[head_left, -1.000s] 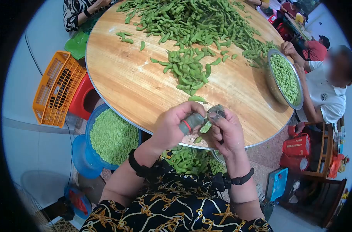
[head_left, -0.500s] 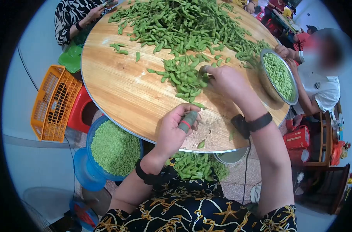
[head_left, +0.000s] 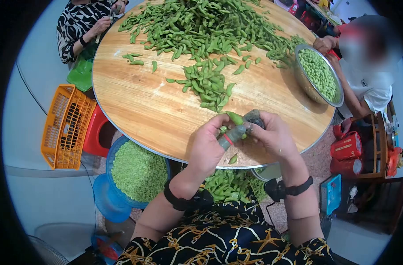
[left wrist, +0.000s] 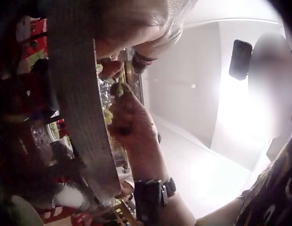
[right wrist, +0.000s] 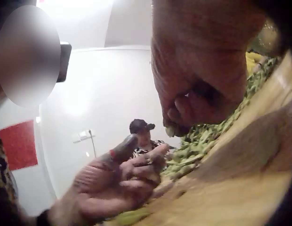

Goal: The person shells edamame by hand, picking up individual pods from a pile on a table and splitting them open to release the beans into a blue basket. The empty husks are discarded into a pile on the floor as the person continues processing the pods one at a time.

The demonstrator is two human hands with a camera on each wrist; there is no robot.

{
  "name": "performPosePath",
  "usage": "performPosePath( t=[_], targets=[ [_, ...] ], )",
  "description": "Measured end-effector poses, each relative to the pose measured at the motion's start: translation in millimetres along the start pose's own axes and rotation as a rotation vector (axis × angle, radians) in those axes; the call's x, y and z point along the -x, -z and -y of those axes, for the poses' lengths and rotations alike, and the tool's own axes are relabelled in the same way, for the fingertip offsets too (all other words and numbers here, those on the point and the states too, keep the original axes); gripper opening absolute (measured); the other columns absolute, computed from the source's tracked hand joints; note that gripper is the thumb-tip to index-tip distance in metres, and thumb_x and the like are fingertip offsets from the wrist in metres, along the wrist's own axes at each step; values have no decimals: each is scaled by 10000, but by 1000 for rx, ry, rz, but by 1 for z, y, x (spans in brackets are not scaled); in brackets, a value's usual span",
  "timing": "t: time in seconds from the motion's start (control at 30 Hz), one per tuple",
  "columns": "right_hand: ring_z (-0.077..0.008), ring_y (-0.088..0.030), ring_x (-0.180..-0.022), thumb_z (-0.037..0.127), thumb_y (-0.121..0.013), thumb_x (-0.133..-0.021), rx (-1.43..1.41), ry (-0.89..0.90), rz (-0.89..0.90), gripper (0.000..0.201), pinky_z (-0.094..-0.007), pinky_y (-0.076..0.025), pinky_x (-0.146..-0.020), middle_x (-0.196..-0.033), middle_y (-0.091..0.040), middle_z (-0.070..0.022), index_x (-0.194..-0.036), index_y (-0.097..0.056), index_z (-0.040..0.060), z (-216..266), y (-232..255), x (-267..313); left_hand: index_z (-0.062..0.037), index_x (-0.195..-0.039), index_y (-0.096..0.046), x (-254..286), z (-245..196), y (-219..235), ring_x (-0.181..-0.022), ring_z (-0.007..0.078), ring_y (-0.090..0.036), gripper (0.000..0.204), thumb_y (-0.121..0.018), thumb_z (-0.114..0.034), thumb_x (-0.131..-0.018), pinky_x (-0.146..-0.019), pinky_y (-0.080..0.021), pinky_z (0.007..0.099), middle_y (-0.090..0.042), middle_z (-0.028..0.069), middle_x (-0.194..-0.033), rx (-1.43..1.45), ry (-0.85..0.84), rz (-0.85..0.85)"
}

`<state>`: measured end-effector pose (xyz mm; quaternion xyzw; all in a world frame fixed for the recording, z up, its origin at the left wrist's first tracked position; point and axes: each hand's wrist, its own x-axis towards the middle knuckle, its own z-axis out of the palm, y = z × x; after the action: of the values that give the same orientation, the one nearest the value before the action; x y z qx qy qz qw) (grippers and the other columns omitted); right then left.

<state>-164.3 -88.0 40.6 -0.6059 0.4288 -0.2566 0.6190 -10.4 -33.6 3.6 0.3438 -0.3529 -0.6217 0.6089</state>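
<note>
In the head view, my left hand [head_left: 208, 145] and right hand [head_left: 274, 134] meet above the table's near edge. Between them is a green soybean pod [head_left: 235, 118], which my right hand pinches at its fingertips. The left thumb, in a grey cover with a red band, points against the pod. Small green beans [head_left: 223, 129] show inside my left hand's bent fingers. The left wrist view shows the right hand [left wrist: 134, 122] pinching the pod upright. In the right wrist view, a pod tip [right wrist: 170, 131] pokes out below the right fingers. One loose pod [head_left: 233, 159] lies beneath the hands.
A small heap of pods [head_left: 208, 84] lies ahead, with a large pile [head_left: 197, 26] behind. A metal bowl of shelled beans [head_left: 318, 75] tilts at the right edge beside a seated person. On the left stand a blue basin [head_left: 117, 150], red stool [head_left: 95, 132] and orange crate [head_left: 60, 128].
My right hand worked at a pod beside the left, then reached forward into the small heap. It has come back to the left hand with another pod.
</note>
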Motion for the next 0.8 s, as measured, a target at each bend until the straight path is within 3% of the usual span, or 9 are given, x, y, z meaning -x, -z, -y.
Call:
performPosePath(
  t=[0.03, 0.1, 0.13, 0.2, 0.3, 0.53, 0.6, 0.7, 0.8],
  targets=[
    [-13, -404, -523, 231, -599, -856, -9, 0, 0, 175, -169, -309, -459, -617, -501, 61, -871, -613, 57, 0, -3, 4, -12, -1048, -552, 1, 4, 3, -777, 48, -516, 200, -579, -61, -856, -669, -432, 189, -553, 1, -891, -8, 5, -1],
    [-14, -388, -528, 245, -547, -892, -77, -50, 22, 197, -172, -300, -463, -609, -485, 60, -839, -576, 58, -1, -8, 11, -9, -1002, -561, 2, 14, 11, -778, 64, -538, 166, -586, -37, -840, -674, -441, 199, -582, 26, -897, 281, 24, -107],
    [-22, -374, -522, 250, -470, -930, -105, -91, 17, 231, -179, -284, -461, -596, -466, 54, -820, -541, 60, 5, -13, 18, -9, -1002, -561, 3, 14, 12, -778, 64, -538, 166, -586, -37, -840, -674, -441, 199, -582, 26, -897, 274, 29, -105],
    [-28, -376, -522, 249, -449, -938, -211, -106, 84, 242, -180, -281, -463, -592, -460, 51, -824, -538, 56, -3, -13, 25, -5, -963, -555, 5, 13, 14, -775, 86, -558, 134, -583, -13, -831, -686, -448, 208, -598, 52, -891, 345, 6, -42],
    [-43, -373, -518, 244, -395, -955, -337, -43, 223, 277, -184, -270, -465, -583, -446, 43, -819, -531, 45, -16, -12, 28, -14, -934, -555, 7, 11, 4, -758, 92, -558, 104, -584, -22, -835, -692, -446, 204, -598, 42, -867, 296, -52, -105],
    [-33, -357, -496, 134, -412, -938, -316, -37, 70, 195, -190, -272, -436, -588, -449, 41, -802, -519, 43, -24, -22, 27, -16, -954, -556, 10, 12, -3, -789, 86, -539, 105, -561, -39, -852, -706, -436, 212, -587, 27, -881, 93, -52, -137],
    [-30, -365, -494, 113, -413, -934, -226, 10, 21, 185, -189, -278, -431, -593, -457, 39, -799, -519, 44, -25, -23, 28, -11, -928, -522, 8, 2, -4, -642, 54, -435, 139, -536, -139, -874, -541, -315, 187, -563, 40, -829, 150, 44, 4],
    [-28, -397, -507, 100, -415, -927, -254, -44, 35, 182, -183, -305, -445, -608, -483, 36, -789, -520, 44, -31, -22, 28, -11, -926, -515, 7, 3, 8, -603, 55, -363, 182, -527, -186, -877, -520, -268, 189, -533, 20, -804, 312, 167, 76],
    [-29, -415, -513, 94, -435, -916, -536, -36, 148, 177, -183, -321, -451, -622, -503, 35, -770, -520, 42, -34, -22, 27, -26, -935, -515, 7, 1, 12, -634, 40, -390, 160, -559, -161, -860, -534, -290, 183, -518, 5, -812, 374, 228, 101]
  ],
)
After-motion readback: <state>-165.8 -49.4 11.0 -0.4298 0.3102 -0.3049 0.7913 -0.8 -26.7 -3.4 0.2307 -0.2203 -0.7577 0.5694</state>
